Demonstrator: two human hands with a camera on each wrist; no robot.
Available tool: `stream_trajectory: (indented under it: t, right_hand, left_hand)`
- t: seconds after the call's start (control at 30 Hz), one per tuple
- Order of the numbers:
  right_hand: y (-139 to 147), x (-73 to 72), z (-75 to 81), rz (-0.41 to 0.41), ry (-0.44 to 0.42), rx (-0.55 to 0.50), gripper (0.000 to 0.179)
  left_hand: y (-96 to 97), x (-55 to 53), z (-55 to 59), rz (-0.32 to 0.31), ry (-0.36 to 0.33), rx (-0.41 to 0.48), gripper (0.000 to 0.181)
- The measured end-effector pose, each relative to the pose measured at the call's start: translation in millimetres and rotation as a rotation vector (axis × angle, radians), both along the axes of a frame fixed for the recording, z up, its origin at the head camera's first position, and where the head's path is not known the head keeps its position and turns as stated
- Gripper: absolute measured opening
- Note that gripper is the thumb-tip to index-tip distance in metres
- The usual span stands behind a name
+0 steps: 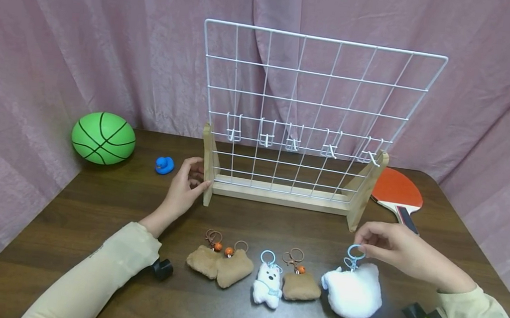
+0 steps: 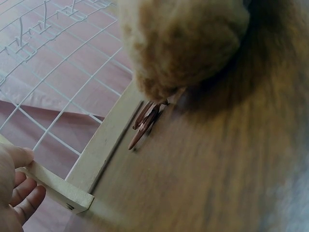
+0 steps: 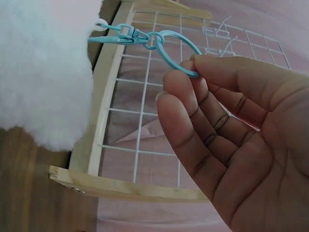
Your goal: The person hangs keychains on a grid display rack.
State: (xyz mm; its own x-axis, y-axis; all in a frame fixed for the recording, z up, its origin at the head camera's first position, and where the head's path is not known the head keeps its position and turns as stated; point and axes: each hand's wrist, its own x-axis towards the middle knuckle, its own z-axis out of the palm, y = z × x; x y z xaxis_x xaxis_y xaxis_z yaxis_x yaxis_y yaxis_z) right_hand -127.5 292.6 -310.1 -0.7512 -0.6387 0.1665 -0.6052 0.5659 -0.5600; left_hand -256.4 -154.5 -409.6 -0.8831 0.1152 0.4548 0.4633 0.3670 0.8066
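My left hand (image 1: 182, 187) grips the left wooden post (image 1: 208, 163) of a white wire grid rack (image 1: 304, 100), thumb on the near edge. My right hand (image 1: 398, 250) pinches the light blue ring (image 3: 176, 53) of a white plush keychain (image 1: 354, 291) between thumb and fingers; its chain is drawn straight. Whether the plush touches the table I cannot tell. A small white bear keychain (image 1: 267, 285) lies left of it, beside a brown plush keychain (image 1: 301, 286). Two more brown plush keychains (image 1: 234, 268) lie together farther left, with orange beads. Several white hooks (image 1: 293, 139) sit on the grid.
On the left of the brown table (image 1: 98, 206) are a green ball (image 1: 103, 138) and a blue toy duck (image 1: 164, 165). A red table tennis paddle (image 1: 398, 190) lies behind the rack's right post (image 1: 367, 190). Pink curtains (image 1: 156, 46) hang behind.
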Motion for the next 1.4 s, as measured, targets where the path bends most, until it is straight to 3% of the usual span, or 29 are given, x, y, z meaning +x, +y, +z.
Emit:
stream_trajectory:
  t: [0.13, 0.53, 0.77, 1.0, 1.2, 1.4]
  right_hand:
    - [2, -2.2, 6.0, -0.035, 0.065, 0.011, 0.023]
    - [6, -17.3, 21.6, -0.13, 0.181, 0.043, 0.027]
    - [12, -23.9, 31.0, -0.268, 0.192, 0.102, 0.023]
    - [17, -29.3, 43.5, -0.304, 0.26, 0.112, 0.021]
    - [16, -33.5, 57.7, -0.413, 0.179, 0.1, 0.013]
    - [17, -40.1, 65.4, -0.4, 0.197, 0.113, 0.013]
  left_hand:
    - [0.6, -0.6, -1.6, 0.007, 0.021, -0.014, 0.055]
    - [0.1, 0.1, 1.6, 0.009, -0.022, 0.004, 0.055]
    - [0.3, 0.6, 1.9, 0.014, -0.027, 0.001, 0.057]
    - [0.0, 0.3, 2.3, 0.002, -0.02, 0.005, 0.053]
    - [-0.2, 1.1, 4.0, 0.003, -0.022, 0.003, 0.053]
    - [0.8, 2.4, 3.8, 0.015, -0.035, -0.005, 0.056]
